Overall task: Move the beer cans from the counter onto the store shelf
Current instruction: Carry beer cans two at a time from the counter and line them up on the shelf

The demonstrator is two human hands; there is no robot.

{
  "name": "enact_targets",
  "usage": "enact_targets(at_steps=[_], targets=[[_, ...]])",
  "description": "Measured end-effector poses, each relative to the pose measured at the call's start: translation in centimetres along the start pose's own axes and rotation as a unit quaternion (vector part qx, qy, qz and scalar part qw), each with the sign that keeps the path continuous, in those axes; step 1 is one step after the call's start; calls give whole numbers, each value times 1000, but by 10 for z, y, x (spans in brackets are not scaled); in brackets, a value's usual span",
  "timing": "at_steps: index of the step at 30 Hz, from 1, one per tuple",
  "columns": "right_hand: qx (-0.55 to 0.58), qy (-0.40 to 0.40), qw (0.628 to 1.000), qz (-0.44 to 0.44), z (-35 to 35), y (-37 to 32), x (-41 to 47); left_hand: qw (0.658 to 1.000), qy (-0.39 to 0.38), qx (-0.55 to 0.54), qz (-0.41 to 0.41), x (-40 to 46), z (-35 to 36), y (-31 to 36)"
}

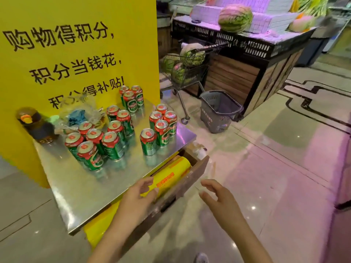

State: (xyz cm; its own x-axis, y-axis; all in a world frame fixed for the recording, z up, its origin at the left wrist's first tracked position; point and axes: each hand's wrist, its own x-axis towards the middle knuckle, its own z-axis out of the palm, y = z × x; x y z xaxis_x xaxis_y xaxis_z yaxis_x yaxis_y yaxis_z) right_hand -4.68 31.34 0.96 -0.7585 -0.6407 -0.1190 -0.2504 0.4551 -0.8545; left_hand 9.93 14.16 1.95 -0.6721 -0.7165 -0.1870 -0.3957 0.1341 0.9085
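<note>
I see a steel counter (pixel 79 188) against a yellow sign (pixel 57 54), with green beer cans (pixel 114 137) standing upright in clusters on its top. Near its front edge, my left hand (pixel 138 198) and right hand (pixel 218 200) hover, fingers relaxed, grasping nothing, above an open drawer (pixel 191 175)

- Bench (pixel 79 186) before me: bare metal top.
- Beer cans (pixel 114 133): upright in clusters directly on it.
- Dark bottle (pixel 36 124) and crumpled plastic bag (pixel 79 112): at its rear left.
</note>
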Motion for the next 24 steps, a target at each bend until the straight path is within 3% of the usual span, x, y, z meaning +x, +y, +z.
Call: enact_targets(at_steps=[6,11,18,24], targets=[[9,-104,994,-35,-23,9,89,992,96,-36,-77,33,21,0],[12,-178,984,-6,-8,9,146,980,148,-53,-124,48,27,-11],[22,-201,979,23,33,-4,228,966,183,-70,-168,111,18,-26],[64,-204,977,-14,60,-22,283,964,172,-86,-185,177,21,-29]])
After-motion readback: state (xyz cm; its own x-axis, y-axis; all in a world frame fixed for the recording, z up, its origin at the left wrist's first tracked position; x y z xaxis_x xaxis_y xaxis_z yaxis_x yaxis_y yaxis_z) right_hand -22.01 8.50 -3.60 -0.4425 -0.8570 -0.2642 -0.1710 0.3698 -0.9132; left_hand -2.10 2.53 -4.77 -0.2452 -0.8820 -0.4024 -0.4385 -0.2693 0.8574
